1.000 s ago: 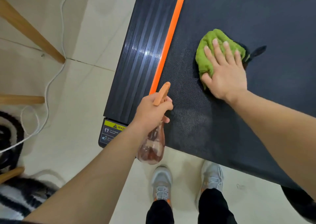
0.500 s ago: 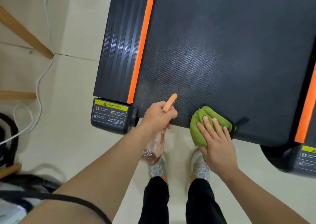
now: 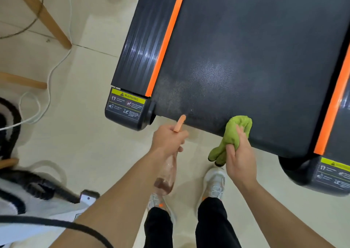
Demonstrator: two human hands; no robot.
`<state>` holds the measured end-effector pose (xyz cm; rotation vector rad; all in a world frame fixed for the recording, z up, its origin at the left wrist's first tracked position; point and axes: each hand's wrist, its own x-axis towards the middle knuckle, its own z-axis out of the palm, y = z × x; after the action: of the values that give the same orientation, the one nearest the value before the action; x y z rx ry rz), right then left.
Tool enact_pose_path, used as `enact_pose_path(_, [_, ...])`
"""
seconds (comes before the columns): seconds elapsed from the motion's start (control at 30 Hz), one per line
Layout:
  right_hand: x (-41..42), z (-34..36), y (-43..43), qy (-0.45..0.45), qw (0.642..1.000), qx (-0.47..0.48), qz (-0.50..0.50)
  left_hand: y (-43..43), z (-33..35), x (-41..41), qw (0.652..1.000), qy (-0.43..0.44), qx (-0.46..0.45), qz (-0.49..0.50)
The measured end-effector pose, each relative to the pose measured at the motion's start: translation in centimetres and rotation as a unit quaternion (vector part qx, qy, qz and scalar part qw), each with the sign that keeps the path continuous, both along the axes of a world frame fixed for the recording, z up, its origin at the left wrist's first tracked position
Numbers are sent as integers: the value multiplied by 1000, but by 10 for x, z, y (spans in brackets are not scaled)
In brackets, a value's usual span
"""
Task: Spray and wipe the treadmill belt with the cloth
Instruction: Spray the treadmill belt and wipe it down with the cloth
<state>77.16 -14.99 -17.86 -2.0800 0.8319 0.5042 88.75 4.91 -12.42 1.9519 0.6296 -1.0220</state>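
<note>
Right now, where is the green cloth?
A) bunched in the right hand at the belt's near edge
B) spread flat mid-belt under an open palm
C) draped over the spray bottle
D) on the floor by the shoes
A: the right hand grips the bunched green cloth at the near edge of the treadmill belt, one end hanging below the edge; the left hand holds the spray bottle.
</note>
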Motion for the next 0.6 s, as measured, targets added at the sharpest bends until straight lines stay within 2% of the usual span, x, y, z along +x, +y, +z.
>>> enact_pose_path(0.17, [7, 2, 10, -15, 999, -17, -38, 17, -7, -19, 1000, -4, -6, -22])
enact_pose_path(0.33, [26, 11, 30, -49, 996, -23, -68, 41, -15, -23, 994, -59, 0, 91])
enact_pose_path(0.6, [79, 16, 66, -118, 990, -35, -65, 66, -19, -5, 993, -58, -20, 97])
